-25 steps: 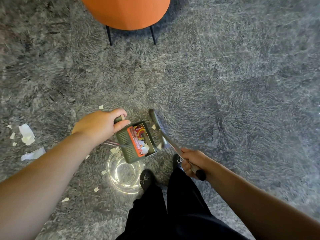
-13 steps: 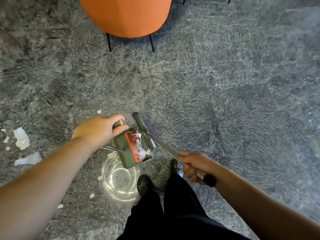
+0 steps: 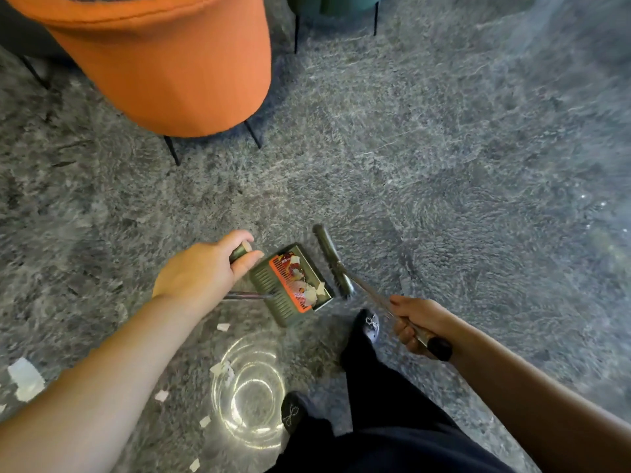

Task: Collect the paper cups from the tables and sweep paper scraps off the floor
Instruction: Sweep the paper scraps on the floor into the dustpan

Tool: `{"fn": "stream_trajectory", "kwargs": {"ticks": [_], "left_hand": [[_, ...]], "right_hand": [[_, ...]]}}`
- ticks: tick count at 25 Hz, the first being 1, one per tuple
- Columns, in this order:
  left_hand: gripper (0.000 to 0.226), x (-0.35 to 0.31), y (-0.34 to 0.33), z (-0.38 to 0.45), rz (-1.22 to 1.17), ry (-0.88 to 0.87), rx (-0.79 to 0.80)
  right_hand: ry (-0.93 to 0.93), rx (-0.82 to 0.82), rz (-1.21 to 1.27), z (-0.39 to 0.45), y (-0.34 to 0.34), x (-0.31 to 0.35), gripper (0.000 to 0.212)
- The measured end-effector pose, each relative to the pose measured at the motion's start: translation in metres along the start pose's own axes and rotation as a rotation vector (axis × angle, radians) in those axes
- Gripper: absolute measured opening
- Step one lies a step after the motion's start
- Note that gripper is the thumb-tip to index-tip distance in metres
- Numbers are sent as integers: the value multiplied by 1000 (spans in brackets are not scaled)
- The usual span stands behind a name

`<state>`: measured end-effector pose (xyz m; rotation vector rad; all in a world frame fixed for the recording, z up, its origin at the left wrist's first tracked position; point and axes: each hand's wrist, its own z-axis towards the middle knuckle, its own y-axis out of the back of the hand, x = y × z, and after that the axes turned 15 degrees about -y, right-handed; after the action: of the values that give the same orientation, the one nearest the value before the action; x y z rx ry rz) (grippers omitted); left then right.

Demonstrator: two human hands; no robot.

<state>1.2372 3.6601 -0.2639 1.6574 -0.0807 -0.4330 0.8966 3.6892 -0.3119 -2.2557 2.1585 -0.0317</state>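
At the far left edge of the frame, low down, a cluster of white paper scraps (image 3: pixel 25 378) lies on the grey floor (image 3: pixel 444 165), well apart from both hands and not yet gathered; smaller scraps trail rightward along the bottom, beside a bright ring of reflected light (image 3: pixel 251 392) on the floor; above them, in the upper left, stands an orange chair (image 3: pixel 164 66) on thin dark legs, with the scraps lying clear of it, so it looks like no obstacle to the sweeping; moving right, the left hand (image 3: pixel 201 274) comes in from the lower left, fingers and thumb curled round the handle of the green dustpan (image 3: pixel 290 285), which hangs low with its open mouth turned toward the broom, probably so scraps pushed across go straight in; some pale scraps already sit inside the pan, over its red label, just beside that hand; right of the pan, close to its mouth, is the dark broom head (image 3: pixel 333 261), angled so its length runs alongside the pan's edge, seemingly placed to push litter inward; further right the right hand (image 3: pixel 418 324) grips the broom's thin shaft near its black end cap, fingers wrapped fully round it; between the two arms, at the bottom, dark trousers and black shoes (image 3: pixel 370 324) show; I judge the leftover scraps at lower left come next
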Motion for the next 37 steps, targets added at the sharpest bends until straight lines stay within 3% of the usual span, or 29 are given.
{"fn": "stream_trajectory", "kwargs": {"ticks": [6,18,27,37], "left_hand": [[53,-39,26,160,22,-148,-28],[57,-89,72,509,1,-272,-87],[56,-91,84,816,-44,-520,-85],[47,-130,91,1146,0,-519,-113]], "right_hand": [[97,-4,133,-20,79,100,41],[207,-62,278,-54,235,355,42],[210,-74,472,-53,307,577,37],[221,-27,479,-60,457,866,40]]}}
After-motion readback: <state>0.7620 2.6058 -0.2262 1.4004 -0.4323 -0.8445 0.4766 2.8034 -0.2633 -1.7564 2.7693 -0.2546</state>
